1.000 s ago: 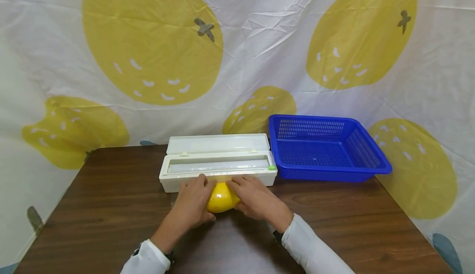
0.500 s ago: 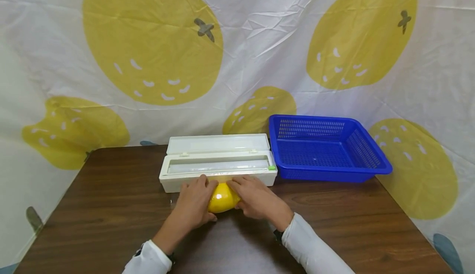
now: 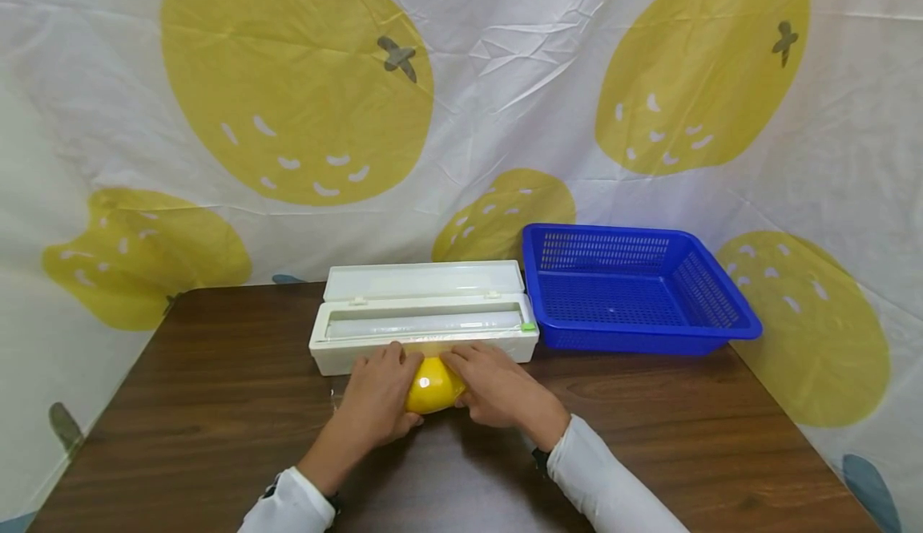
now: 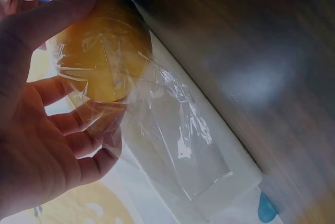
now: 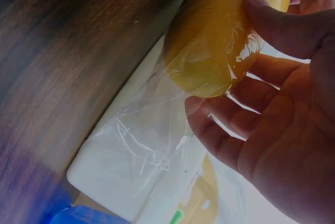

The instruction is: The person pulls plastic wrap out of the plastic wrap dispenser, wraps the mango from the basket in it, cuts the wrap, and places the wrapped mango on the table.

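Below centre in the head view, our left hand [image 3: 378, 393] and right hand [image 3: 496, 385] grip a yellow object [image 3: 434, 387] in clear film [image 4: 183, 130] beside the white box [image 3: 418, 304].

Tabletop workspace, room type unclear: wood-grain table [image 3: 685, 421], fruit-print cloth [image 3: 505, 84] behind.

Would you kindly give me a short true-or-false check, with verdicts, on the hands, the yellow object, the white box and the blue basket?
1. The left hand and right hand both hold the yellow object. True.
2. A roll lies inside the white box. True.
3. The white box is closed. False: its lid stands open.
4. Clear film covers the yellow object. True.
5. The blue basket stands left of the white box. False: it stands to the right.
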Available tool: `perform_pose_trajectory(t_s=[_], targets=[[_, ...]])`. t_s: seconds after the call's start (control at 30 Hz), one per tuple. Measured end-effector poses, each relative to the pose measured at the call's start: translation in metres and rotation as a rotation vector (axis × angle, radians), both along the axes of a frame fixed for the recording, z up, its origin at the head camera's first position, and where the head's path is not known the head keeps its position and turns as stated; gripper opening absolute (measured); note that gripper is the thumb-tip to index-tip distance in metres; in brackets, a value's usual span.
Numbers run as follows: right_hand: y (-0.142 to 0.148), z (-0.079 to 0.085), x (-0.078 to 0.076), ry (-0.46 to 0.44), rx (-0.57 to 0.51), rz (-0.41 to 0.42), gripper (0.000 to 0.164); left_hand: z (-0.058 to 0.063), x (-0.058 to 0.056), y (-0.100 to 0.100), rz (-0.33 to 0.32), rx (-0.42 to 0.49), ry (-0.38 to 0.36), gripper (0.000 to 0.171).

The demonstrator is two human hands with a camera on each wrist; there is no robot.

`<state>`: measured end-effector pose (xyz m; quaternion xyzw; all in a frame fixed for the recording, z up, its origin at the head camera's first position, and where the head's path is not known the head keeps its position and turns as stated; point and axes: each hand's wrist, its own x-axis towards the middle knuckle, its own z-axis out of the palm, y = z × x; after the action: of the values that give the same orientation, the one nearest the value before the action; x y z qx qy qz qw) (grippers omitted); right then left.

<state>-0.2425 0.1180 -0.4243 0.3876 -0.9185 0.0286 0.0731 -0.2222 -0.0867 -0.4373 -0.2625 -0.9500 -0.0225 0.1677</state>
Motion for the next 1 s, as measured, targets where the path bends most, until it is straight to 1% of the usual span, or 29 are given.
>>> perform_pose_trajectory(t_s=[0.13, 0.3, 0.47, 0.6, 0.8, 1.0], targets=[[0.001, 0.000, 0.000, -0.001, -0.048, 0.021, 0.062, 0.001, 0.000, -0.002, -0.004, 0.001, -0.019, 0.078], [0.002, 0.003, 0.000, 0.027, -0.083, 0.046, 0.064, 0.002, 0.001, -0.004, -0.013, 0.013, -0.030, 0.077], [0.003, 0.006, 0.001, 0.034, -0.089, 0.030, 0.071, 0.003, 0.000, -0.005, -0.020, 0.027, -0.045, 0.076], [0.002, 0.007, 0.001, 0.043, -0.092, 0.012, 0.073, 0.004, 0.000, -0.006, -0.020, 0.035, -0.064, 0.077], [0.001, 0.009, 0.003, 0.072, -0.096, -0.008, 0.069, 0.002, -0.003, -0.008, -0.023, 0.045, -0.073, 0.078], [-0.001, 0.010, 0.005, 0.106, -0.081, -0.010, 0.057, 0.001, -0.004, -0.009, -0.028, 0.053, -0.083, 0.077]])
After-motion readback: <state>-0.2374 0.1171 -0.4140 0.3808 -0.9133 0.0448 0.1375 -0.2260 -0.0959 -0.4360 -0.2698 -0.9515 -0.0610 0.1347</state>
